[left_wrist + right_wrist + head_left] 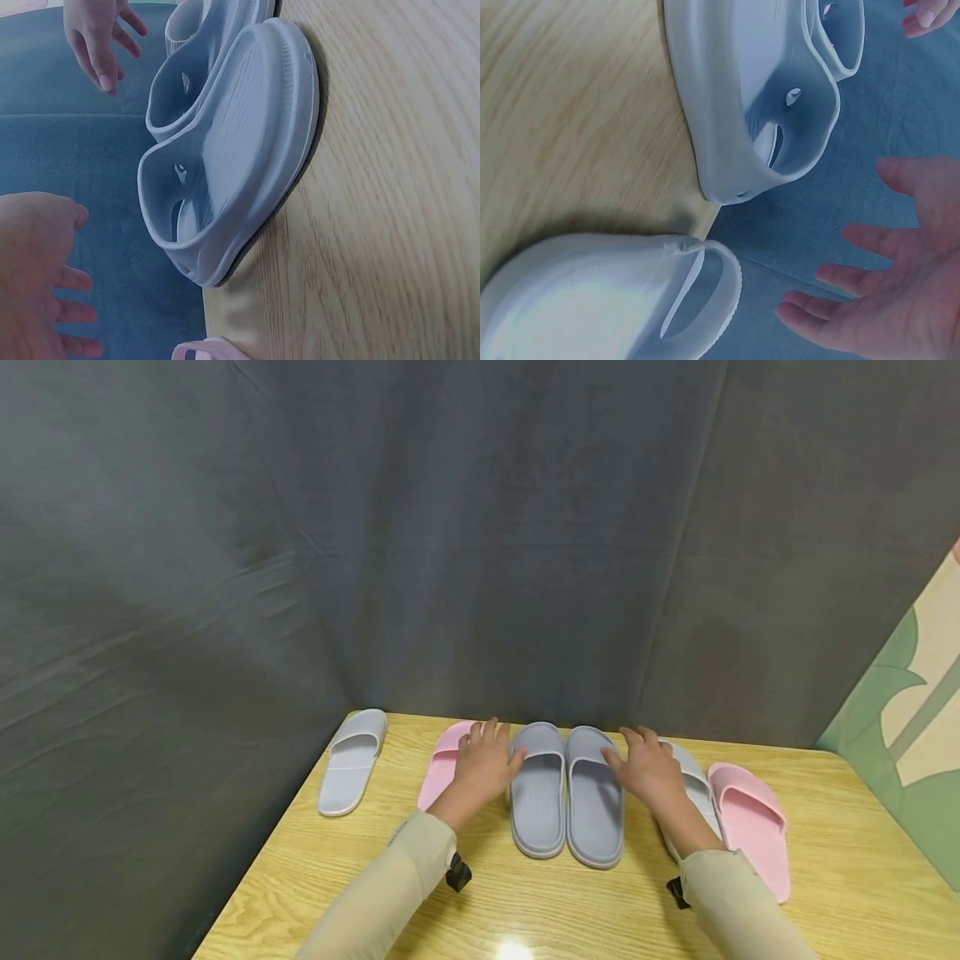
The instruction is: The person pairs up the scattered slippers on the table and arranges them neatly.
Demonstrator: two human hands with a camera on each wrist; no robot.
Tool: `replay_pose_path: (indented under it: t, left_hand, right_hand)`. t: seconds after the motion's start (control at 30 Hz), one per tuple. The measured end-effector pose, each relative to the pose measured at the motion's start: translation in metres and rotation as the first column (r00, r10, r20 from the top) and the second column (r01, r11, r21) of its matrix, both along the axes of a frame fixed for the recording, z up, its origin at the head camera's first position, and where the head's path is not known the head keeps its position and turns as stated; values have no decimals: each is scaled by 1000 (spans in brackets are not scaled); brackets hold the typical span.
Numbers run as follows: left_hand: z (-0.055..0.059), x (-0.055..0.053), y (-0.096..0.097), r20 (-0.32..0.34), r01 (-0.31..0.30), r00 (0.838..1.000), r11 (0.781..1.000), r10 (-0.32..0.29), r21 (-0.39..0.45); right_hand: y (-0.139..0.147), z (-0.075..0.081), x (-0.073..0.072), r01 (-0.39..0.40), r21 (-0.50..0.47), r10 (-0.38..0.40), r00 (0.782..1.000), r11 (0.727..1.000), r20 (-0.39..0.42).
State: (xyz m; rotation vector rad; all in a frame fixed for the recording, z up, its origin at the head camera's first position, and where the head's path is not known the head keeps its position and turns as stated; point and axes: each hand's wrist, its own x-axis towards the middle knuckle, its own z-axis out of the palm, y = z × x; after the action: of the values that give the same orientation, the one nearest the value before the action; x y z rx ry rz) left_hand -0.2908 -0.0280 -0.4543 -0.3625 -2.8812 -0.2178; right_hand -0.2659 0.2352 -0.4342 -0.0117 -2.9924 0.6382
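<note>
Side by side on the wooden table lie a left grey slipper (537, 793) and a right grey slipper (596, 802), toes toward the curtain. My left hand (483, 760) hovers just left of the pair with its fingers spread. On the other side my right hand (647, 768) is held above the table, fingers also apart. In the wrist views a gap shows between each hand and the slippers, and neither hand holds anything. Below my left hand is a pink slipper (437, 770), partly covered. A white slipper (697, 785) is partly hidden under my right arm.
Another white slipper (352, 764) lies near the table's left edge. At the right a second pink slipper (753, 831) touches the white one. A dark curtain (487, 543) hangs behind the wooden table (862, 852). A painted wall (915, 735) stands at the right.
</note>
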Motion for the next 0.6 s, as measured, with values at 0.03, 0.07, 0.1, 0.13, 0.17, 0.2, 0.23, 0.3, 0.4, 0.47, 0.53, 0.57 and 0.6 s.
replay_pose_path:
  t: [0.03, 0.07, 0.1, 0.13, 0.17, 0.2, 0.23, 0.3, 0.4, 0.47, 0.53, 0.57, 0.6]
  left_hand:
    - [0, 0, -1, 1, -2, 1000, 1000, 2, -1]
    - [0, 0, -3, 2, -5, 1000, 1000, 5, 2]
    - [1, -1, -4, 7, -8, 1000, 1000, 8, 3]
    - [1, -1, -5, 9, -13, 1000, 1000, 13, 3]
    - [1, -1, -7, 7, -16, 1000, 1000, 16, 4]
    - [1, -1, -8, 7, -18, 1000, 1000, 18, 5]
    - [1, -1, -9, 7, -21, 1000, 1000, 21, 5]
    - [1, 0, -11, -2, -24, 1000, 1000, 24, 7]
    - [2, 0, -14, -21, -23, 999, 1000, 24, 15]
    - [2, 0, -16, -34, -21, 999, 999, 22, 25]
    - [1, -1, -18, -39, -25, 999, 999, 26, 29]
    - [1, -1, -19, -38, -28, 999, 999, 29, 33]
    - [0, -2, -20, -37, -33, 999, 999, 34, 31]
  right_hand:
    - [1, 0, 0, 1, 1, -1, 1000, 1000, 2]
    - [2, 1, 1, 1, 4, -1, 1000, 1000, 1]
    - [3, 1, 1, 3, 6, -3, 1000, 1000, -1]
    - [4, 1, 1, 4, 9, -4, 1000, 1000, -3]
    - [5, 1, 1, 7, 11, -7, 1000, 1000, -3]
    - [6, 1, 1, 8, 14, -8, 1000, 1000, -6]
    - [7, 0, 1, 11, 16, -11, 1000, 1000, -10]
    - [10, 0, 2, 16, 17, -16, 1000, 1000, -20]
    - [16, -1, 3, 21, 12, -20, 999, 1000, -32]
    - [20, -1, 4, 27, 6, -26, 999, 1000, -33]
    - [23, 0, 5, 29, 5, -29, 999, 1000, -31]
    - [25, 0, 6, 30, 6, -30, 999, 1000, -28]
    - [26, 0, 6, 29, 7, -29, 999, 1000, -26]
